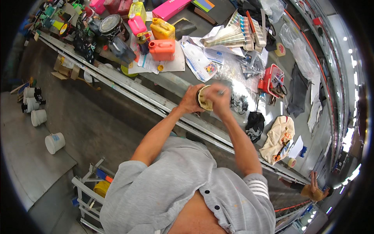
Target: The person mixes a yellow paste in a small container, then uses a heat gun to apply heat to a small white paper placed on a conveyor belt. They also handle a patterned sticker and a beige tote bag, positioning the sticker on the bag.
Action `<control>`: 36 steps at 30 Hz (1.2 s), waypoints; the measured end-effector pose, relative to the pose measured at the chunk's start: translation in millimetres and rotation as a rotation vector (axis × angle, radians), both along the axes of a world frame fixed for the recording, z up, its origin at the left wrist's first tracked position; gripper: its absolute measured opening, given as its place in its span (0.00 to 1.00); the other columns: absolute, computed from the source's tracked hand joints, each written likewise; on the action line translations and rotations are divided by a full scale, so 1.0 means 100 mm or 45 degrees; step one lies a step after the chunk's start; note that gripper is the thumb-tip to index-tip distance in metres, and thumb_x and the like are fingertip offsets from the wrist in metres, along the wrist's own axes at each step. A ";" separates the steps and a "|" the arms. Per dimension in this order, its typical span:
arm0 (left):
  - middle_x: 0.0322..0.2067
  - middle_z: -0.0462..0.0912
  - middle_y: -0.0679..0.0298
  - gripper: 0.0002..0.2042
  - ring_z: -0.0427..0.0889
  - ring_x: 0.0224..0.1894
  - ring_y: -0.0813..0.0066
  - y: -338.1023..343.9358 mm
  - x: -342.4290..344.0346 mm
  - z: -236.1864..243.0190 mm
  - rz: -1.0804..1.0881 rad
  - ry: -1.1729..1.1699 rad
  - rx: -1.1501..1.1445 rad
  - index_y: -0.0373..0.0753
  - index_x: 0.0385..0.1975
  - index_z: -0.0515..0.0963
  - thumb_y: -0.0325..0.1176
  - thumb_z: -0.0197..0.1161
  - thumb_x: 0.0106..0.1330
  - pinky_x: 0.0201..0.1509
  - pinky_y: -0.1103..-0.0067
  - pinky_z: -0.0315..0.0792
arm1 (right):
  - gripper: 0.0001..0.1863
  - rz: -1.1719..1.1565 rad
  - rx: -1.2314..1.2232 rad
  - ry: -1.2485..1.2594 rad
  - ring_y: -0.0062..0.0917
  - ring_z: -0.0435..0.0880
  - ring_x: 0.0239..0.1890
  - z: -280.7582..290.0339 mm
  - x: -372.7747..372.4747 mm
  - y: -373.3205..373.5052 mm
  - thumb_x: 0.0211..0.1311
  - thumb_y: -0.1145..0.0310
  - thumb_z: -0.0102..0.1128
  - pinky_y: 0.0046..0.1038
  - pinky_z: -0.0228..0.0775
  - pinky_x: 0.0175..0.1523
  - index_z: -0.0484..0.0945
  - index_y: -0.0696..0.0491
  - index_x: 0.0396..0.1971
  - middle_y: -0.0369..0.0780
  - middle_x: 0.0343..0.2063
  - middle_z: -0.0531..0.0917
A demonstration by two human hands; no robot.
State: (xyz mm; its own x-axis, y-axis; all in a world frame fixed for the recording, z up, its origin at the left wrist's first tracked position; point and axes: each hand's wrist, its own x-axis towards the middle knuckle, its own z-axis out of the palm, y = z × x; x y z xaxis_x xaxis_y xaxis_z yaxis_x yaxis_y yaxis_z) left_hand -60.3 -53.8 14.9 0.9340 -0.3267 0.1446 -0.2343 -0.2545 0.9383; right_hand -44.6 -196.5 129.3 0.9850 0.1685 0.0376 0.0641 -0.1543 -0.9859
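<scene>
My left hand (189,100) is wrapped round a small round tub (204,97) with a dark outer rim and cream-coloured stuff inside. The tub is tilted, its mouth facing right. Over that mouth my right hand (219,97) is curled and blurred by motion. A small greyish end shows at its fingers, too smeared to name. Both hands are above the near edge of the worktable (171,80). Beyond them stand an orange-red jug (162,50), a yellow jug (162,29) and a pink bottle (136,25); a small yellow cap (160,68) lies in front.
Paper sheets (198,58) and a colour swatch fan (230,36) lie ahead. To the right are a red basket (272,80) with scissors, a black bag (255,126) and a cream cloth (278,136). White buckets (55,143) stand at left. Another person (313,191) is far right.
</scene>
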 end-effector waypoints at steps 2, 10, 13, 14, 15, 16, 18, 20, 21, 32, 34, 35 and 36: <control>0.49 0.75 0.61 0.48 0.72 0.54 0.59 0.01 -0.02 -0.05 -0.002 0.018 0.032 0.42 0.56 0.63 0.35 0.81 0.26 0.62 0.64 0.56 | 0.08 -0.004 0.073 0.278 0.17 0.70 0.18 0.28 0.03 -0.10 0.51 0.74 0.60 0.22 0.61 0.25 0.71 0.55 0.17 0.35 0.15 0.75; 0.50 0.75 0.60 0.49 0.71 0.53 0.54 0.00 0.00 -0.21 -0.003 -0.152 0.053 0.42 0.57 0.63 0.34 0.81 0.25 0.62 0.65 0.58 | 0.13 0.246 0.094 -0.017 0.15 0.69 0.14 0.23 -0.01 0.02 0.58 0.70 0.61 0.21 0.60 0.21 0.73 0.53 0.15 0.34 0.14 0.76; 0.49 0.75 0.58 0.48 0.71 0.51 0.53 0.00 0.01 -0.07 -0.007 -0.031 -0.054 0.42 0.56 0.65 0.32 0.81 0.25 0.60 0.66 0.61 | 0.11 0.136 0.308 0.181 0.17 0.70 0.14 0.36 0.08 -0.25 0.55 0.71 0.63 0.22 0.60 0.21 0.74 0.54 0.15 0.34 0.14 0.75; 0.49 0.75 0.57 0.47 0.71 0.51 0.54 0.02 0.00 -0.03 0.004 -0.005 -0.038 0.41 0.56 0.66 0.31 0.81 0.26 0.59 0.66 0.62 | 0.11 -0.089 0.557 0.328 0.17 0.70 0.14 0.47 0.23 -0.34 0.54 0.72 0.64 0.22 0.60 0.21 0.74 0.54 0.16 0.35 0.14 0.75; 0.49 0.75 0.57 0.47 0.71 0.51 0.54 0.03 0.01 -0.02 -0.005 -0.023 -0.037 0.41 0.56 0.66 0.31 0.81 0.26 0.59 0.66 0.62 | 0.08 -0.162 0.692 0.207 0.20 0.70 0.14 0.56 0.41 -0.39 0.52 0.72 0.65 0.23 0.61 0.22 0.76 0.54 0.17 0.36 0.15 0.76; 0.49 0.74 0.57 0.47 0.71 0.51 0.54 0.02 0.02 -0.02 -0.022 -0.042 -0.041 0.41 0.56 0.66 0.31 0.81 0.26 0.59 0.65 0.62 | 0.08 -0.342 0.715 0.142 0.20 0.70 0.14 0.53 0.49 -0.31 0.51 0.71 0.65 0.24 0.61 0.22 0.76 0.54 0.18 0.35 0.15 0.75; 0.50 0.74 0.57 0.47 0.71 0.51 0.53 0.01 0.05 0.05 -0.064 -0.034 -0.126 0.40 0.56 0.65 0.32 0.81 0.26 0.60 0.65 0.61 | 0.10 -0.459 0.690 0.097 0.21 0.71 0.15 0.31 0.42 0.08 0.50 0.70 0.67 0.23 0.62 0.23 0.74 0.55 0.17 0.33 0.15 0.74; 0.50 0.73 0.57 0.48 0.71 0.52 0.53 -0.01 0.09 0.16 -0.093 -0.015 -0.205 0.40 0.56 0.65 0.33 0.81 0.25 0.61 0.65 0.61 | 0.11 0.096 0.419 0.065 0.21 0.72 0.16 0.21 0.26 0.19 0.48 0.69 0.68 0.21 0.63 0.25 0.73 0.55 0.17 0.32 0.15 0.74; 0.50 0.73 0.57 0.48 0.70 0.53 0.53 -0.01 0.09 0.11 -0.105 -0.017 -0.184 0.40 0.56 0.65 0.34 0.81 0.25 0.61 0.64 0.61 | 0.12 0.574 0.196 0.015 0.21 0.72 0.17 0.24 0.21 0.12 0.48 0.69 0.68 0.21 0.63 0.26 0.73 0.55 0.17 0.32 0.15 0.73; 0.58 0.66 0.55 0.56 0.65 0.62 0.55 0.34 0.21 0.06 -0.116 0.019 0.091 0.39 0.65 0.56 0.33 0.83 0.30 0.67 0.68 0.60 | 0.09 -0.439 0.585 0.210 0.15 0.71 0.18 0.48 0.24 -0.04 0.61 0.67 0.60 0.16 0.60 0.25 0.77 0.54 0.22 0.35 0.17 0.77; 0.59 0.65 0.53 0.57 0.66 0.61 0.54 0.16 -0.16 -0.02 0.132 0.103 -0.196 0.40 0.65 0.55 0.35 0.84 0.29 0.66 0.68 0.61 | 0.08 -0.278 0.204 -0.080 0.16 0.72 0.22 0.10 -0.06 0.15 0.56 0.71 0.64 0.20 0.62 0.28 0.78 0.55 0.20 0.32 0.19 0.77; 0.59 0.65 0.52 0.58 0.66 0.61 0.53 0.04 -0.29 -0.12 0.275 0.149 -0.339 0.40 0.66 0.54 0.36 0.84 0.28 0.65 0.69 0.62 | 0.07 -0.086 0.118 -0.079 0.16 0.72 0.22 0.10 -0.18 0.12 0.55 0.71 0.64 0.20 0.62 0.28 0.79 0.56 0.20 0.32 0.20 0.78; 0.57 0.66 0.52 0.55 0.68 0.59 0.54 -0.09 -0.37 -0.33 0.343 0.229 -0.437 0.40 0.64 0.56 0.37 0.84 0.31 0.63 0.68 0.64 | 0.06 0.119 0.030 -0.081 0.16 0.73 0.23 0.13 -0.28 0.08 0.55 0.72 0.64 0.20 0.63 0.29 0.79 0.56 0.21 0.32 0.20 0.78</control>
